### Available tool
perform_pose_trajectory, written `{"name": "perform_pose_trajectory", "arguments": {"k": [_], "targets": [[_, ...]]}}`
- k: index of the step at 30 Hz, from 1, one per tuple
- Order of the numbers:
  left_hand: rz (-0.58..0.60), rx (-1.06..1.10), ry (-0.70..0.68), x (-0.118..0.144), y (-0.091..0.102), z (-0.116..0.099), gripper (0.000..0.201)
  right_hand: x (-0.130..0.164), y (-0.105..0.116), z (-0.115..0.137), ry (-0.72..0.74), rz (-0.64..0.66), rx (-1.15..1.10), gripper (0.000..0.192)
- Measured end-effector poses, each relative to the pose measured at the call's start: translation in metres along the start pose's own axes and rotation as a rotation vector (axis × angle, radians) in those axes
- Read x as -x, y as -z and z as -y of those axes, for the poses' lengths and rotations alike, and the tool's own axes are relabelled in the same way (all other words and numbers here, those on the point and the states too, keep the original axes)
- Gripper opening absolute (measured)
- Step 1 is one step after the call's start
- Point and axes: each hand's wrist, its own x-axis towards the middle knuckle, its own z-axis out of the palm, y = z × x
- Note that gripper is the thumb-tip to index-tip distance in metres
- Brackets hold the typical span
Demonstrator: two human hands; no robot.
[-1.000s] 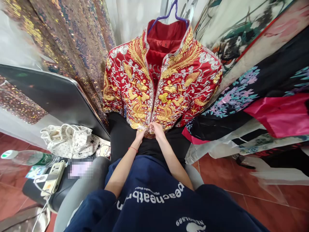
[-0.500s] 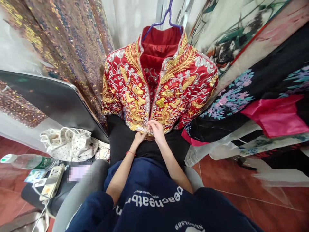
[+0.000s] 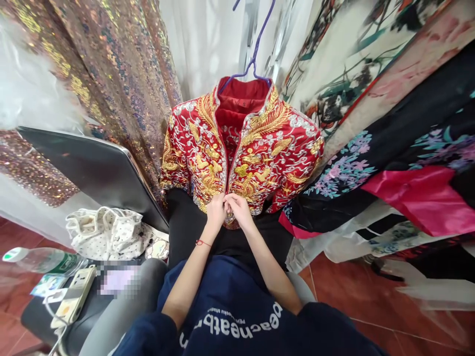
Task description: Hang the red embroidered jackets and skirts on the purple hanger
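A red jacket (image 3: 274,143) with gold and silver embroidery hangs on a purple hanger (image 3: 254,62) in front of me, its lower edge over black cloth (image 3: 181,217) on my lap. Its front is parted at the collar and comes together lower down. My left hand (image 3: 216,208) and my right hand (image 3: 238,207) meet at the lower end of the front opening, fingers closed on the jacket's front edges. The fingertips hide whatever small fastening may be between them.
On the left stand a black panel (image 3: 89,168) and a sequined fabric (image 3: 122,64). A spotted white cloth bag (image 3: 107,235), a plastic bottle (image 3: 44,259) and a power strip (image 3: 74,296) lie beside my leg. Dark floral garments (image 3: 345,163) hang on the right.
My left hand has risen from the hem to beside my right hand at the front opening. The jacket and hanger appear lower in view.
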Motion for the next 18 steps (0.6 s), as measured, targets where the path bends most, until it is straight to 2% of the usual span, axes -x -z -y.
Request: {"name": "perform_pose_trajectory", "arguments": {"k": [5, 9, 18], "targets": [[-0.010, 0.132, 0.002, -0.001, -0.002, 0.001, 0.023, -0.016, -0.011, 0.026, 0.080, -0.065, -0.012, 0.032], [-0.017, 0.160, 0.015, 0.002, 0.003, -0.003, 0.021, -0.027, -0.020, 0.048, 0.139, -0.061, -0.008, 0.032], [-0.009, 0.129, 0.024, 0.003, 0.010, -0.005, 0.020, -0.035, -0.032, 0.065, 0.203, -0.107, -0.025, 0.034]]}}
